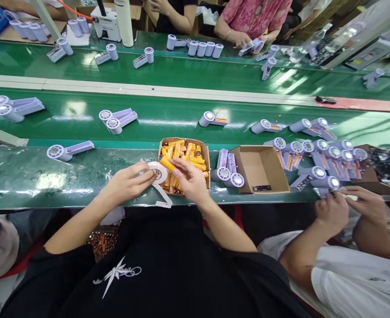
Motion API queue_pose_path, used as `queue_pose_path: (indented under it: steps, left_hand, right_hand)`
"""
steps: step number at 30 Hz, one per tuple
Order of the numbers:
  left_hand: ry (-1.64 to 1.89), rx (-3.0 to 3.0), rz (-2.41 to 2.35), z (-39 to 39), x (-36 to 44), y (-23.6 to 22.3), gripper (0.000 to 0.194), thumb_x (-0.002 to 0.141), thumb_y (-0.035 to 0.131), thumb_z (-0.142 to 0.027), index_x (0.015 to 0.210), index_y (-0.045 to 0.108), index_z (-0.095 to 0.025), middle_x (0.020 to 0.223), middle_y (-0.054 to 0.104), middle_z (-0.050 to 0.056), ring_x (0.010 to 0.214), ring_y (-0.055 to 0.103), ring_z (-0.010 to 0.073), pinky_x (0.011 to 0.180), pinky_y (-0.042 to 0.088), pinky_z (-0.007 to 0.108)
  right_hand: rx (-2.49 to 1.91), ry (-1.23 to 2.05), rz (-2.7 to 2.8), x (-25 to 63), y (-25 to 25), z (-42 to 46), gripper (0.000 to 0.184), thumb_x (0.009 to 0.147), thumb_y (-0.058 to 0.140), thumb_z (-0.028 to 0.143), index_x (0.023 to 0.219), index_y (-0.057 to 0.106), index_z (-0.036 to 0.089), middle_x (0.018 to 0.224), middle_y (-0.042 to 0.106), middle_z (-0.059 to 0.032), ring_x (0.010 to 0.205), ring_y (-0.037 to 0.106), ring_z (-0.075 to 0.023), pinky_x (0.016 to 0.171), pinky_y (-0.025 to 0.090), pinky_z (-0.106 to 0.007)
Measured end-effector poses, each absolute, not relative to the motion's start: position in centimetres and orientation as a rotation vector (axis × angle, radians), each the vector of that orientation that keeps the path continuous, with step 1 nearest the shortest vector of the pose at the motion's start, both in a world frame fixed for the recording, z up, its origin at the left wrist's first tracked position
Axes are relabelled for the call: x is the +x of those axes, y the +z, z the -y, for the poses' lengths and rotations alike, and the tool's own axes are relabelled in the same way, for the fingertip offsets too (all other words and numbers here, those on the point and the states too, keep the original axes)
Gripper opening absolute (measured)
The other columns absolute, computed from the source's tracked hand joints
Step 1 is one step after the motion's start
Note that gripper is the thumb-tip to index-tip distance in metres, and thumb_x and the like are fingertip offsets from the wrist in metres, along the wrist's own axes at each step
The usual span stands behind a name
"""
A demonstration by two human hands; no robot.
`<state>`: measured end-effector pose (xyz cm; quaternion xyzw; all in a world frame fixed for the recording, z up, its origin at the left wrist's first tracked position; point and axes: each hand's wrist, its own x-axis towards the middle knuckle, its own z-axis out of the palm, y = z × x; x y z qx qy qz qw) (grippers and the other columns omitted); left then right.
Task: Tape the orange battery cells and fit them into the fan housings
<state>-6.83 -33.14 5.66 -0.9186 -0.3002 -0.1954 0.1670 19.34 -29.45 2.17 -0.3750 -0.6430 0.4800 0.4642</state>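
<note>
White tape roll (pixel 158 172) on edge between both grips, loose strip trailing down below, orange battery cell (pixel 168 164) lying slantwise, pinched at the right grip (pixel 190 179)

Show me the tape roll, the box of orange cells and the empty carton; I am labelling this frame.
tape roll (pixel 159 171), head view, on the white ring's top edge.
box of orange cells (pixel 207 155), head view, on its right cardboard wall.
empty carton (pixel 258 168), head view, on its bare inner floor.

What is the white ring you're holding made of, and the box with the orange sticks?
The white ring in the left hand looks like paper-backed tape: matte, with a strip trailing off. The box looks like plain brown cardboard, dull with folded flaps.
</note>
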Motion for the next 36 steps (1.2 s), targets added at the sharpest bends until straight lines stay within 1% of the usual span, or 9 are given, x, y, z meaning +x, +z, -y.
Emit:
queue_pose_path:
  steps: [2, 7, 13, 19, 21, 24, 28, 31, 36]
  left_hand:
    - [-0.478, -2.640, 0.789, 32.5, -7.5, 6.9, 0.037, 0.101, 0.064, 0.001, 0.130, 0.075, -0.019, 0.123, 0.079, 0.001, 0.133, 0.068, 0.0179, 0.131, 0.051, 0.035]
    - [-0.363, -2.609, 0.663, 31.8, -7.2, 9.2, 0.030, 0.105, 0.060, -0.004, 0.121, 0.078, -0.023, 0.119, 0.080, -0.001, 0.129, 0.068, 0.0158, 0.129, 0.051, 0.033]
    - [-0.790, -2.427, 1.047, 36.4, -1.3, 6.5, 0.010, 0.100, 0.076, -0.016, 0.110, 0.079, -0.020, 0.089, 0.076, 0.003, 0.097, 0.067, 0.0225, 0.094, 0.064, 0.039]
    - [-0.708, -2.596, 1.506, 40.1, -6.7, 0.7, 0.015, 0.101, 0.073, -0.019, 0.112, 0.081, -0.023, 0.106, 0.083, 0.007, 0.112, 0.068, 0.0274, 0.101, 0.059, 0.045]
    - [-0.582, -2.603, 1.798, 38.0, -11.1, -1.0, 0.017, 0.100, 0.075, -0.034, 0.112, 0.083, -0.024, 0.110, 0.084, 0.009, 0.122, 0.067, 0.0342, 0.102, 0.058, 0.048]
    - [-0.563, -2.497, 2.209, 31.4, -14.8, -2.2, 0.031, 0.103, 0.068, -0.053, 0.102, 0.085, -0.026, 0.106, 0.084, 0.008, 0.112, 0.071, 0.0329, 0.101, 0.057, 0.046]
    - [-0.614, -2.146, 2.230, 19.9, -13.6, -1.5, 0.045, 0.108, 0.056, -0.050, 0.128, 0.080, -0.017, 0.141, 0.074, 0.020, 0.147, 0.050, 0.0421, 0.125, 0.034, 0.061]
    - [-0.533, -2.254, 2.190, 13.9, -12.5, -1.5, 0.042, 0.106, 0.059, -0.042, 0.128, 0.080, -0.014, 0.152, 0.065, 0.025, 0.158, 0.033, 0.0493, 0.127, 0.014, 0.074]
    - [-0.499, -2.619, 2.071, 10.8, -14.6, -3.0, 0.022, 0.096, 0.066, -0.028, 0.103, 0.085, -0.019, 0.134, 0.077, 0.019, 0.149, 0.044, 0.0430, 0.126, 0.022, 0.069]
  right_hand:
    - [-0.958, 1.213, 1.816, 20.6, 4.2, 27.6, 0.033, 0.102, 0.074, 0.041, 0.131, 0.080, 0.027, 0.131, 0.085, -0.0067, 0.125, 0.080, -0.0278, 0.115, 0.062, -0.046]
    - [-0.901, 1.467, 1.888, 20.3, 6.0, 26.1, 0.024, 0.091, 0.086, 0.045, 0.095, 0.077, 0.022, 0.086, 0.082, -0.0003, 0.088, 0.081, -0.0232, 0.088, 0.067, -0.038]
    - [-0.870, 1.449, 0.780, 15.7, 1.8, 29.4, 0.047, 0.082, 0.094, 0.047, 0.116, 0.070, 0.025, 0.110, 0.088, -0.0071, 0.103, 0.085, -0.0236, 0.094, 0.071, -0.038]
    - [-0.771, 1.046, 0.763, 26.1, 4.0, 22.8, 0.040, 0.090, 0.088, 0.040, 0.127, 0.072, 0.033, 0.132, 0.081, 0.0006, 0.125, 0.080, -0.0172, 0.099, 0.069, -0.029]
    - [-0.758, 1.063, 0.789, 28.4, 4.2, 22.5, 0.053, 0.086, 0.093, 0.036, 0.134, 0.070, 0.040, 0.126, 0.083, 0.0046, 0.119, 0.082, -0.0151, 0.096, 0.070, -0.026]
    - [-0.734, 1.220, 0.839, 27.8, 3.3, 23.6, 0.067, 0.078, 0.100, 0.032, 0.135, 0.068, 0.046, 0.110, 0.086, 0.0088, 0.101, 0.086, -0.0135, 0.088, 0.071, -0.024]
    - [-0.690, 1.309, 0.905, 24.4, 2.6, 24.5, 0.060, 0.080, 0.100, 0.035, 0.130, 0.067, 0.042, 0.108, 0.088, 0.0054, 0.098, 0.088, -0.0185, 0.085, 0.072, -0.028]
    - [-0.699, 1.288, 0.979, 24.1, 2.9, 24.7, 0.060, 0.083, 0.099, 0.038, 0.132, 0.065, 0.042, 0.109, 0.089, 0.0027, 0.105, 0.088, -0.0237, 0.091, 0.073, -0.036]
    - [-0.839, 1.253, 1.124, 25.8, 3.5, 24.4, 0.059, 0.080, 0.099, 0.045, 0.129, 0.068, 0.035, 0.102, 0.090, -0.0018, 0.098, 0.089, -0.0294, 0.084, 0.075, -0.044]
